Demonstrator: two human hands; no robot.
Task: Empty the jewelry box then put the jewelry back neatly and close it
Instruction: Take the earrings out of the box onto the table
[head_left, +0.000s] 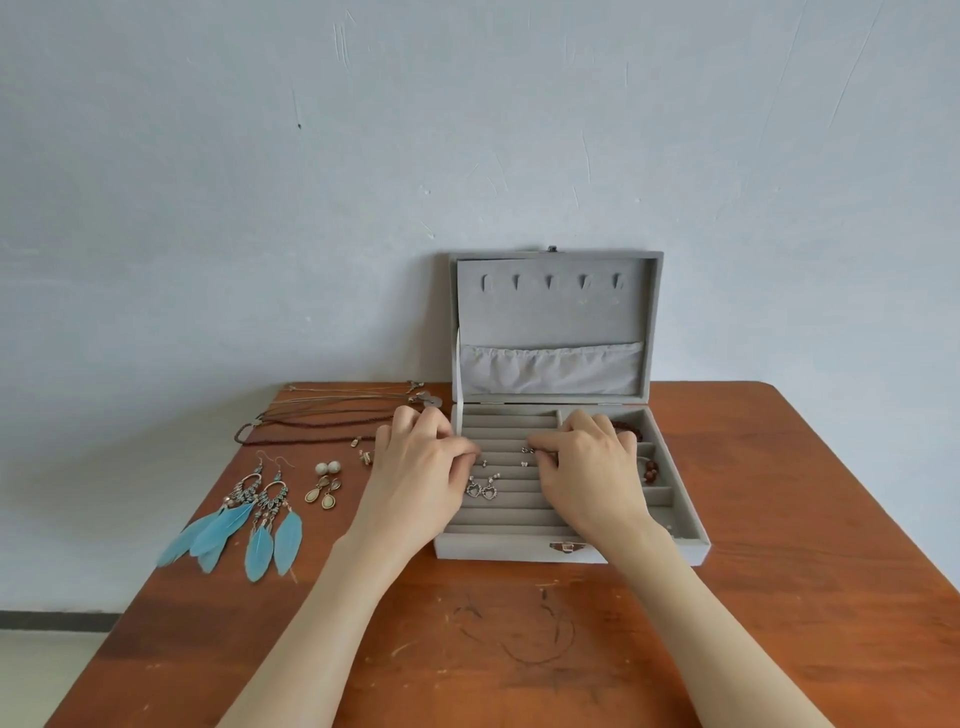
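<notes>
Fingers (545, 451) of the right hand (587, 467) are curled downward over the ring-roll section of the jewelry box (519, 551), with the tips gathered at a small silver stud (528, 450); whether the stud is actually pinched cannot be told. Fingers of the left hand (415, 462) are likewise curled, tips drawn together at the left edge of the ring rolls near another small stud (484, 462); a firm pinch cannot be confirmed. Both hands rest over the open box, which sits on the wooden table (779, 623) against the wall, lid (553, 312) upright. A pair of heart-shaped earrings (481, 490) lies on the ring rolls between the two hands. A beaded bracelet (651, 469) occupies a right-side compartment, partly hidden by the right hand. On the table to the left of the box lie blue feather earrings (244, 525), teardrop earrings (323, 493), round pearl studs (328, 468), and several corded necklaces (322, 421) near the far edge.
</notes>
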